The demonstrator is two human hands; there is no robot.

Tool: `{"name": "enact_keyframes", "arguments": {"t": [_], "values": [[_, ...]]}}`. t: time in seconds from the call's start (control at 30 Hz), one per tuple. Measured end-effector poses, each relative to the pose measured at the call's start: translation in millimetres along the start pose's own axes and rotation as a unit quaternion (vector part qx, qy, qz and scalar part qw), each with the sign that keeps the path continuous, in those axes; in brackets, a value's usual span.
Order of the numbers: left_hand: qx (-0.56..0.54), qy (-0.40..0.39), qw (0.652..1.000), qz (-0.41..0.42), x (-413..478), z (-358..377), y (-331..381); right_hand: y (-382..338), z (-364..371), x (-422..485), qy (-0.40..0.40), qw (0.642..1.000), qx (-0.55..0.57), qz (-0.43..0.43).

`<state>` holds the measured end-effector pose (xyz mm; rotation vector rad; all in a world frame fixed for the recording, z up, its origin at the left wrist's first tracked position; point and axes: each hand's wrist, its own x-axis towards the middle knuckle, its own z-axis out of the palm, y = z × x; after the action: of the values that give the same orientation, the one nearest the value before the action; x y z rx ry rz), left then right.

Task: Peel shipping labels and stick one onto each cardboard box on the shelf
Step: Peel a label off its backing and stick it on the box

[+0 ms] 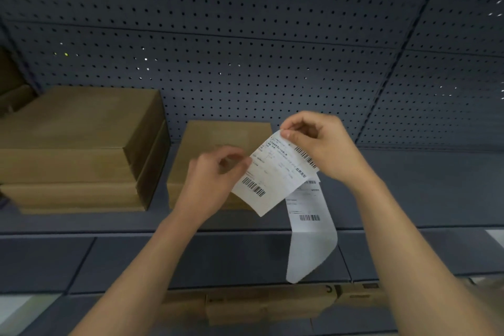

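A white shipping label with barcodes is stretched between my two hands in front of the shelf. My left hand pinches its left edge. My right hand pinches its upper right corner. Below the label a strip of backing paper with another label on it hangs down past the shelf edge. Directly behind the label lies a flat cardboard box on the shelf. To the left stand two stacked cardboard boxes. I see no labels on the visible box faces.
A dark pegboard wall backs the shelf. More cardboard boxes show on the level below, under the shelf's front edge. Another brown box sits at the far left edge.
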<state>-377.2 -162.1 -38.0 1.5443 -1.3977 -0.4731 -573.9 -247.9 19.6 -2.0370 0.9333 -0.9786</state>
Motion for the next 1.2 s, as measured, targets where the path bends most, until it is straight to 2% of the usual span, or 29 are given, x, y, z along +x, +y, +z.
{"name": "enact_keyframes", "arguments": {"t": [0.13,0.33,0.57,0.7,0.87,1.07,1.2], "values": [[-0.005,-0.01,1.0,0.001,3.4,-12.2,-15.8,-6.2,25.3,10.6,-0.005,1.0,-0.004,-0.004],[-0.101,0.001,0.994,-0.031,12.2,-30.8,-41.5,-11.6,55.0,18.8,0.03,0.991,-0.112,-0.063],[-0.246,0.031,0.964,-0.099,25.5,-46.5,-55.1,-2.8,62.7,12.9,0.152,0.986,-0.043,0.056],[-0.26,0.055,0.953,-0.143,31.9,-44.1,-58.1,13.5,73.1,5.7,0.086,0.985,0.052,0.141],[-0.262,0.053,0.947,-0.176,39.2,-38.2,-55.7,26.6,90.4,7.7,0.046,0.982,0.103,0.154],[-0.204,0.035,0.963,-0.173,54.0,-39.8,-61.0,34.4,90.1,24.6,0.067,0.98,0.111,0.148],[-0.159,0.005,0.973,-0.169,67.0,-44.8,-66.2,41.6,87.6,36.5,0.033,0.979,0.103,0.172]]}}
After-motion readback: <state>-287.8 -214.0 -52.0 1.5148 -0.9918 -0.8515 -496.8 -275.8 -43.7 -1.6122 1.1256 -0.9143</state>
